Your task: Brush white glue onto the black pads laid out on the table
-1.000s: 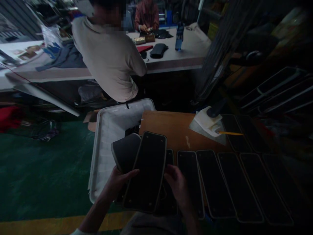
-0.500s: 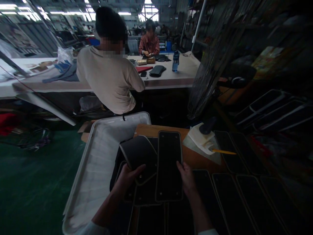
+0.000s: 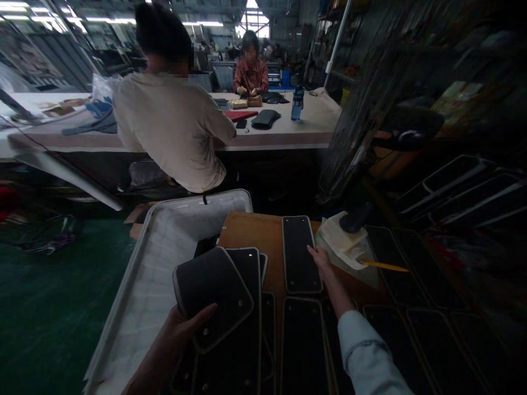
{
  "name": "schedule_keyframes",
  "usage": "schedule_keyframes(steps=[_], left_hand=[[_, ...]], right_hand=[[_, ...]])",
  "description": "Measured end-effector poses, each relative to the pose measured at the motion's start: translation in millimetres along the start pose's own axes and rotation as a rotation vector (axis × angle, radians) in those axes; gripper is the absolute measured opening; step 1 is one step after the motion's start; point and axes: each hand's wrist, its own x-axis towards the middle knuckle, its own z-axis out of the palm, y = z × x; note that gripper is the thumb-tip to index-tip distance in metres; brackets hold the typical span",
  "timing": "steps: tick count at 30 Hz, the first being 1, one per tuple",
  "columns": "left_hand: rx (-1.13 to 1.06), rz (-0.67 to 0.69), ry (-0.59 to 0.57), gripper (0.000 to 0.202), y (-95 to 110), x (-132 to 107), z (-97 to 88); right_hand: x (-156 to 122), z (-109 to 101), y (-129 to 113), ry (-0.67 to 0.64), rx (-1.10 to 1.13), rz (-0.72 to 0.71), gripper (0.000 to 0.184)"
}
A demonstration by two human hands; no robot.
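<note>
From here I see the left hand (image 3: 179,326) gripping several black panels (image 3: 218,291), the top one curled, beside a white tub (image 3: 162,247). The right hand (image 3: 324,266) has its fingers at the right edge of a single panel (image 3: 299,255) on the brown table (image 3: 255,230); whether it pinches or merely touches, I can't tell.

The right sleeve (image 3: 370,356) is made of pale, bluish-grey cloth, with soft wrinkles, and it ends on the forearm (image 3: 340,295). Near this end a thin darker line, seam or fold I cannot tell, crosses it. The right hand (image 3: 323,261) and the left hand (image 3: 183,327) are both bare.
</note>
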Motion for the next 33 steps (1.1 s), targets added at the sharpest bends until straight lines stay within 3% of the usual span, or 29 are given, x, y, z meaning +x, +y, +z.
schedule_keyframes(steps=[6, 10, 12, 15, 17, 19, 22, 28, 33], left_hand=[[-0.039, -0.006, 0.014, 0.058, -2, 2, 3.8], [-0.041, 0.028, -0.008, 0.057, 3, 6, 12.0], [-0.019, 0.075, -0.018, 0.055, 5, 10, 16.1], [0.030, 0.150, -0.045, 0.055, 7, 19, 20.3], [0.068, 0.189, -0.054, 0.055, 6, 28, 21.8], [0.115, 0.231, -0.045, 0.054, 5, 38, 22.8], [0.188, 0.283, -0.016, 0.052, 2, 53, 24.1], [0.403, 0.410, -0.067, 0.042, 3, 75, 29.0], [0.384, 0.402, -0.183, 0.041, 16, 81, 35.2]], right_hand=[[7, 9, 3, 0.182, -0.304, -0.037, 0.026], [-18, 22, -14, 0.219, -0.379, -0.093, 0.036], [-42, 35, -26, 0.067, -0.323, -0.139, 0.037], [-90, 59, -42, -0.409, -0.126, -0.130, 0.046], [-120, 74, -48, -0.498, -0.103, -0.128, 0.060], [-140, 86, -48, -0.409, -0.157, -0.143, 0.078], [-152, 98, -43, -0.292, -0.156, -0.114, 0.082], [-151, 108, -42, -0.236, -0.098, -0.066, 0.070], [-140, 105, -43, -0.333, 0.088, 0.110, 0.044]])
